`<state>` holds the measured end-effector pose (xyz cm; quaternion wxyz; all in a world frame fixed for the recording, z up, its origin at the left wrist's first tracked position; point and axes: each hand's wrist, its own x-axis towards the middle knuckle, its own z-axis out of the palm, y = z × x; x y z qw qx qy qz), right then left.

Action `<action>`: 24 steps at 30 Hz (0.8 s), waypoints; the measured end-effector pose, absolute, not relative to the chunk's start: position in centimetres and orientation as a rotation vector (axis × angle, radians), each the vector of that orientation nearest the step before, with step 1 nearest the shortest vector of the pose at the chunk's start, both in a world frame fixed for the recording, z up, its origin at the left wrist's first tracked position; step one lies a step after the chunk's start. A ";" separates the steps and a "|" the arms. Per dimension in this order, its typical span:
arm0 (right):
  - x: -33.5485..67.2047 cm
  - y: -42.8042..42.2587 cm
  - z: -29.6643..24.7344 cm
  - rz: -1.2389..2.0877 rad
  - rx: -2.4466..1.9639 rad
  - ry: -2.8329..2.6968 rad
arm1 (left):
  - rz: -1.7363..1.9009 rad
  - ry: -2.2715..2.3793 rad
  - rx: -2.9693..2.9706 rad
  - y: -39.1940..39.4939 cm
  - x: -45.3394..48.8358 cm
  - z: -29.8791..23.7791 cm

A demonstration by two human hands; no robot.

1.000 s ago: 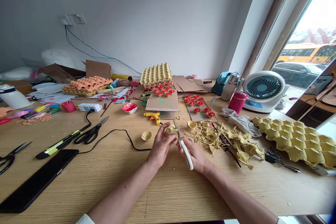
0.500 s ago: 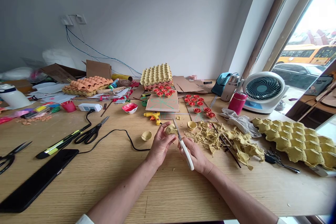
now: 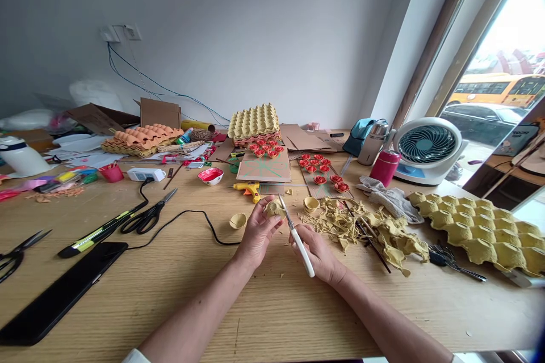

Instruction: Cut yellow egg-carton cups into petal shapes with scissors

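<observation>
My left hand (image 3: 255, 235) is closed round a small yellow egg-carton cup (image 3: 273, 207), held just above the wooden table (image 3: 179, 289). My right hand (image 3: 317, 252) grips white-handled scissors (image 3: 296, 236), whose blades point up and touch the cup's right side. Two cut yellow cups (image 3: 237, 220) (image 3: 310, 203) lie either side of my hands. A heap of yellow carton scraps (image 3: 361, 226) lies just right of the scissors.
A yellow egg tray (image 3: 477, 227) lies at the right, a small fan (image 3: 428, 147) and red flask (image 3: 385, 166) behind it. Red paper roses (image 3: 320, 170) sit on cardboard, beside a yellow glue gun (image 3: 250, 188). Black scissors (image 3: 149, 215), a cable and a phone (image 3: 55, 298) lie left.
My left hand has lifted the cup slightly up and left; the scissors followed and stay against it. The rest of the table is unchanged.
</observation>
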<state>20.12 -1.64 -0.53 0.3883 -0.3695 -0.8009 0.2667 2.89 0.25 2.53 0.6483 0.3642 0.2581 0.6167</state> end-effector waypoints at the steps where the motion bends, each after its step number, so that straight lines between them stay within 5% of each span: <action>1: 20.1 -1.7 -0.5 0.676 -0.943 -2.037 | 1.405 0.587 0.827 0.3 2.9 2.5; 24: 20.0 -1.2 -0.8 0.843 -1.000 -1.798 | 1.424 0.597 0.882 0.9 2.0 2.6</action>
